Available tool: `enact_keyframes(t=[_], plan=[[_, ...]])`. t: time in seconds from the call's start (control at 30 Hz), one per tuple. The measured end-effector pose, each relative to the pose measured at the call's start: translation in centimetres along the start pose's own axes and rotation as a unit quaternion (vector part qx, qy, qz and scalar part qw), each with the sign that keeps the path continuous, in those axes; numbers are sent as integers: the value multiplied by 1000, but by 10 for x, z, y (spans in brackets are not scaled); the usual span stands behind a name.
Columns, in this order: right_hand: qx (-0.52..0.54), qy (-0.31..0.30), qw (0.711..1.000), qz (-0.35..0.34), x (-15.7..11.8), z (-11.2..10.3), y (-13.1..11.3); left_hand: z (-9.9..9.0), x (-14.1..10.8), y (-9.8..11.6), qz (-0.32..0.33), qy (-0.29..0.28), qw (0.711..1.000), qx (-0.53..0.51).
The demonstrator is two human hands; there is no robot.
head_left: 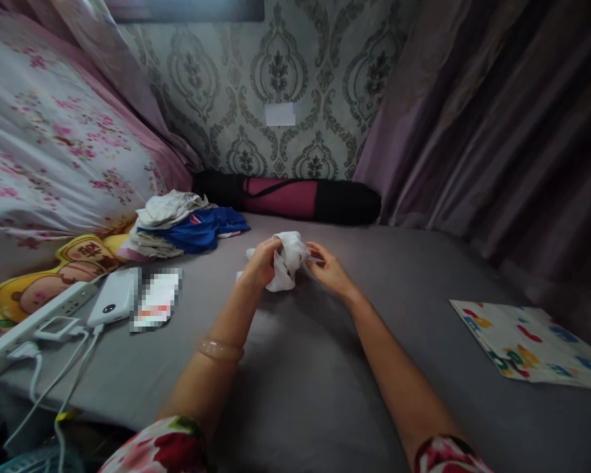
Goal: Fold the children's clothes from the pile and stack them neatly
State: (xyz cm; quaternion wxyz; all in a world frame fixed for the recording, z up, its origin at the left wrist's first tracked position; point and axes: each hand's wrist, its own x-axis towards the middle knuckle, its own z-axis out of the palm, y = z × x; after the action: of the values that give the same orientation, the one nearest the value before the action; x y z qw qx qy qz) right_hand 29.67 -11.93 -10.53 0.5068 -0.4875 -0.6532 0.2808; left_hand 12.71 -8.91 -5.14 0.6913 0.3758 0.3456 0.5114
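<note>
A crumpled white cloth (291, 253) is bunched up between my two hands, just over the grey sheet (300, 368). My left hand (264, 263) is closed around its left side, and a few white folds stick out past that hand. On the right side, my right hand (329, 268) pinches a thin edge of the same cloth with thumb and fingers. What kind of garment or cloth it is cannot be made out.
At left lie a clothes pile with a blue garment (197, 228), a yellow cartoon cushion (62, 279), a white power bank (113, 299) and a power strip (39, 328) with cables. A long black and maroon bag (285, 197) lies along the wall. A patterned folded cloth (532, 341) is at right.
</note>
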Motion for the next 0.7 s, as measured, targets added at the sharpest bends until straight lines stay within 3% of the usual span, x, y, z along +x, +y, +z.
enact_keyframes(t=[0.17, 0.23, 0.33, 0.43, 0.57, 0.7], plan=[[-7, -66, 998, -4, 11, 13, 10, 1, -6, -15, 49, 31, 998, 36], [-8, -22, 999, 24, 12, 11, 15, -2, -7, -17, 66, 54, 993, 80], [-8, 106, 992, 61, 13, -2, 17, -9, -7, -19, 83, 80, 981, 157], [0, 210, 976, 63, 15, -23, 8, -13, -5, -21, 91, 67, 969, 218], [-21, 257, 966, 10, 12, -51, -18, -6, -2, -21, 106, 23, 951, 289], [-121, 298, 946, -41, 2, -72, -47, 7, 2, -22, 156, -39, 926, 341]])
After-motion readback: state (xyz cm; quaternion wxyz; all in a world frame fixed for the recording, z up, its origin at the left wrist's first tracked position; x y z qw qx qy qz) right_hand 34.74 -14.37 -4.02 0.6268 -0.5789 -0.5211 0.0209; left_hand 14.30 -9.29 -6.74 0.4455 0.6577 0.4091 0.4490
